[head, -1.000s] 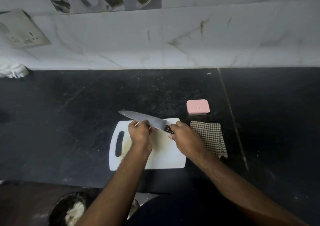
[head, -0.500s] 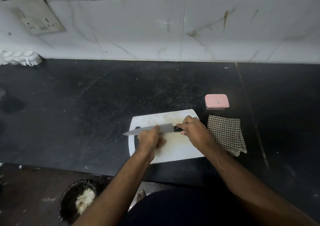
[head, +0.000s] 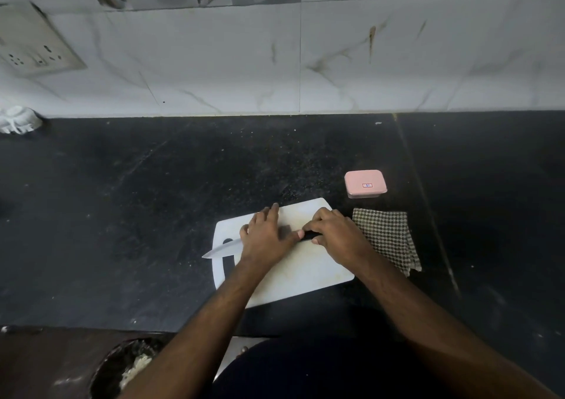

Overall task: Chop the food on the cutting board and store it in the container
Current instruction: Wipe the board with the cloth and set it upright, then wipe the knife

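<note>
Right hand (head: 336, 239) wraps the knife (head: 220, 250) handle; left hand (head: 266, 239) lies flat, fingers spread, over the blade. The food, hidden underneath, is probably small and soft.

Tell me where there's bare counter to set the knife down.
Bare black counter lies left of the cutting board, and behind it toward the wall. Crowded on the right: the checked cloth lies beside the board, the pink-lidded container just behind it.

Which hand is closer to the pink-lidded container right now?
The right hand. It grips the knife handle at the cutting board's right side, just below and left of the container. The left hand lies flat on the blade, farther left.
</note>
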{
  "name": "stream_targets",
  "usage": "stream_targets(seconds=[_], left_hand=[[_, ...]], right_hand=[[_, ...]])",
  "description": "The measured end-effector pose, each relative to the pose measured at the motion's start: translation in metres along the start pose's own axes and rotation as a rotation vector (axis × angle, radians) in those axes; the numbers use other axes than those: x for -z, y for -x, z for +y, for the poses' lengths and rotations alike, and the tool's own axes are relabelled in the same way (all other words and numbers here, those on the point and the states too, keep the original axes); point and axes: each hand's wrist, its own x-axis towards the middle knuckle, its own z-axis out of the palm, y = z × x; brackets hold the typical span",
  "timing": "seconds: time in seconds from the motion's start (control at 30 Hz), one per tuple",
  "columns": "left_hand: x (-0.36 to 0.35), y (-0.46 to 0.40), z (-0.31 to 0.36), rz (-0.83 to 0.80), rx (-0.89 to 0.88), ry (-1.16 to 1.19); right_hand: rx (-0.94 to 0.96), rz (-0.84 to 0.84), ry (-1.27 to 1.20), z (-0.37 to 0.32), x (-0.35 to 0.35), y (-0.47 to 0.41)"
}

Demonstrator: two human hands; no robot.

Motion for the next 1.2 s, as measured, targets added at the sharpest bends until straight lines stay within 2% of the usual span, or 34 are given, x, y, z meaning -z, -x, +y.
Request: stream_targets(seconds=[0.17,0.37,0.43,0.53,0.63,0.73,0.8,0.97,1.13,1.2], left_hand=[[-0.012,-0.007,0.001,-0.102,-0.084,-0.114],[-0.017,-0.013,0.013,-0.092,-0.126,-0.153],[-0.019,-0.014,0.021,-0.119,-0.162,-0.120],[-0.021,-0.015,0.034,-0.169,-0.244,-0.096],[-0.023,-0.017,0.049,-0.165,-0.323,-0.067],[-0.025,-0.023,0.064,-0.174,-0.409,-0.055],[-0.028,-0.028,0.073,-0.187,-0.445,-0.047],[-0.031,-0.038,0.089,-0.229,-0.471,0.012],[-0.034,-0.042,0.095,-0.203,-0.447,0.329],[-0.033,-0.037,0.096,-0.255,-0.420,0.486]], right_hand=[[-0.024,0.019,-0.003,0.006,0.001,0.002],[-0.032,0.021,0.010,0.008,0.007,0.008],[-0.063,0.090,-0.024,0.010,0.010,0.009],[-0.190,0.278,-0.070,0.021,0.021,0.012],[-0.361,0.370,0.031,0.042,0.034,0.019],[-0.496,0.232,0.143,0.066,0.037,0.025],[-0.528,0.137,0.131,0.078,0.037,0.027],[-0.505,0.093,0.107,0.081,0.045,0.027],[-0.464,0.089,0.103,0.063,0.073,0.033],[-0.428,0.048,0.115,0.052,0.090,0.039]])
